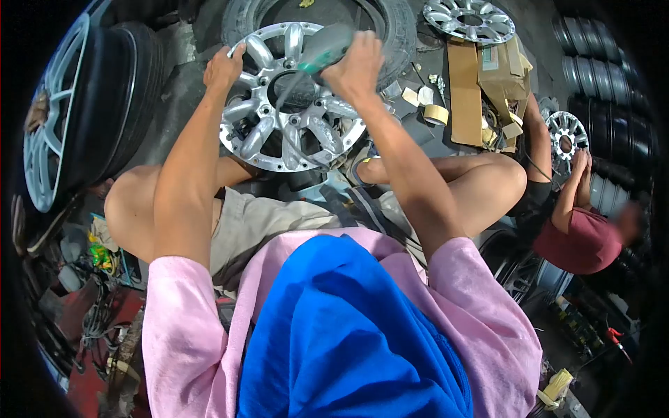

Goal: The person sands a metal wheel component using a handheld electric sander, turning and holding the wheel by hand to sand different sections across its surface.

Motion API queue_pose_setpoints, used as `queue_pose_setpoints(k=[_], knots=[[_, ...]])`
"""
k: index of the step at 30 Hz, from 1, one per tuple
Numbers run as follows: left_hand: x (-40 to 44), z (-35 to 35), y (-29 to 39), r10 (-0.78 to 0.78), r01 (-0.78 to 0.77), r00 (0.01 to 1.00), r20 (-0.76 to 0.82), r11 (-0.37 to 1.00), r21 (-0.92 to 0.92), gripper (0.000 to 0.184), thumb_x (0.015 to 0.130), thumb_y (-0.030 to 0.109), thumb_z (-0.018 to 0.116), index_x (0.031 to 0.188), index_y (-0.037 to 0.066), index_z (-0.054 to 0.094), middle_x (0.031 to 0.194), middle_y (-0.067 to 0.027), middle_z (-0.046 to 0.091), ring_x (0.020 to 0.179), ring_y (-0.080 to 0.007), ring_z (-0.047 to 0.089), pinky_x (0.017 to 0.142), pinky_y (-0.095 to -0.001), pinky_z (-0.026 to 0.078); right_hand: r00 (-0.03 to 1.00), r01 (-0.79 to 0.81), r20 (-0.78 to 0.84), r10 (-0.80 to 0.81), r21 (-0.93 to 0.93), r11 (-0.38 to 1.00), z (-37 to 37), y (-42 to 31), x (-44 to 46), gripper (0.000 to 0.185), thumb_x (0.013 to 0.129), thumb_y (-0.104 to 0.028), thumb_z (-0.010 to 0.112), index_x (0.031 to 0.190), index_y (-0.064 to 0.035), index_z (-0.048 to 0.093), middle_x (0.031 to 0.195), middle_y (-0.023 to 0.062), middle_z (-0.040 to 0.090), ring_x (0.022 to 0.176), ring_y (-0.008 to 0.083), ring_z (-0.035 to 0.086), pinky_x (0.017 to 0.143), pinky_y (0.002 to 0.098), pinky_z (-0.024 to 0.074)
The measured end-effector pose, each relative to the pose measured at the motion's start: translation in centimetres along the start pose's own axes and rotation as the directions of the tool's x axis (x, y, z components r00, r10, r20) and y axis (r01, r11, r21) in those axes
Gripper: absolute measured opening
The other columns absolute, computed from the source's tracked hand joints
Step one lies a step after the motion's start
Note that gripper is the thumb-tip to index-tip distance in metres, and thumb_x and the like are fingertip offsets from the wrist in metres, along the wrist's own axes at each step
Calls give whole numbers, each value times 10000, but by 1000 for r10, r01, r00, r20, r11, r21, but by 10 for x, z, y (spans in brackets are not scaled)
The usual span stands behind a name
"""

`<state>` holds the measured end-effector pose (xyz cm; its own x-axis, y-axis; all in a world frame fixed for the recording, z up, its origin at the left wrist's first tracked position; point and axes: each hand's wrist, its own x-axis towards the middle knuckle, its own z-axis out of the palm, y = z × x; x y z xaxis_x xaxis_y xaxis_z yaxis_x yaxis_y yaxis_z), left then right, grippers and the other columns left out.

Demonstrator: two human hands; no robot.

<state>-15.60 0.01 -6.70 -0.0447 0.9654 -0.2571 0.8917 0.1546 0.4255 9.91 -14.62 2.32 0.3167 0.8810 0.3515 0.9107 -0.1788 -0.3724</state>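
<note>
The left hand (224,68) pinched the edge of a silver wheel (263,110) near a tyre (399,42), the right hand (357,66) clasped a power tool (325,50), its cord (278,111) crossed the spokes (258,141), and a cardboard box (499,70) stood nearby.

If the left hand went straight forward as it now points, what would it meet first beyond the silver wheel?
Past the silver wheel, the left hand would probably meet the tire, though depth is unclear.
</note>
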Motion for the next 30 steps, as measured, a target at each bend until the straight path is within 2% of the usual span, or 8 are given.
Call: queue_pose_setpoints(k=[3,8,10,13,17,19,24,30], knots=[[-2,0,2,16,-16,1000,-17,1000,9,739,952,714,519,1441,170,624,1410,-183,648,1350,-391,570,1116,-515,433,995,90,-53,-87,55,994,-10,-1,-11,585,617,-163,813,1086,34,525,1073,209,525,1077,418,509,931,512,431],[-12,1,-1,25,-27,997,-71,999,-23,714,964,710,504,1411,170,639,1346,-212,676,1285,-426,609,1068,-530,469,982,53,-185,-30,120,991,-15,65,-7,548,629,-113,813,1093,39,565,1035,193,537,1020,412,527,889,485,446],[-14,3,-5,63,-69,993,-99,996,-52,695,967,705,503,1379,165,650,1266,-234,706,1218,-459,638,1020,-544,492,975,-26,-201,95,321,947,-17,95,-5,577,645,-191,895,1100,17,608,1029,183,573,987,395,573,887,477,470],[-26,0,-8,96,-111,986,-140,988,-104,657,993,684,479,1302,134,660,1143,-264,728,1120,-497,660,947,-569,504,982,-117,-59,179,553,825,-43,110,-13,665,674,-392,984,1087,9,651,1048,144,617,959,298,639,872,405,510],[-37,-4,-6,98,-122,982,-159,981,-149,631,1015,666,455,1245,112,652,1064,-276,733,1064,-509,668,909,-577,505,994,-97,90,65,421,902,-82,107,-24,667,720,-301,976,1195,-2,617,1081,103,693,992,218,672,888,371,532],[-36,-1,-6,84,-110,983,-163,981,-158,628,1017,663,455,1259,118,652,1060,-272,737,1069,-499,672,916,-571,508,979,-128,192,60,363,923,-98,103,-24,664,674,-348,973,1148,-11,653,1028,136,615,962,309,640,849,419,511],[-38,1,-3,60,-83,984,-167,987,-135,633,1017,665,451,1277,124,652,1080,-263,741,1075,-485,678,931,-564,512,990,-35,141,-18,369,929,-110,100,-25,645,682,-356,957,1144,-23,654,1047,146,629,971,327,639,857,430,516],[-41,-2,2,25,-49,986,-166,988,-145,643,1011,675,451,1286,131,655,1110,-258,741,1102,-476,675,950,-556,512,959,-67,277,-59,423,904,-100,72,-5,658,701,-347,945,1188,-16,650,1088,158,641,1017,338,646,891,436,512]])
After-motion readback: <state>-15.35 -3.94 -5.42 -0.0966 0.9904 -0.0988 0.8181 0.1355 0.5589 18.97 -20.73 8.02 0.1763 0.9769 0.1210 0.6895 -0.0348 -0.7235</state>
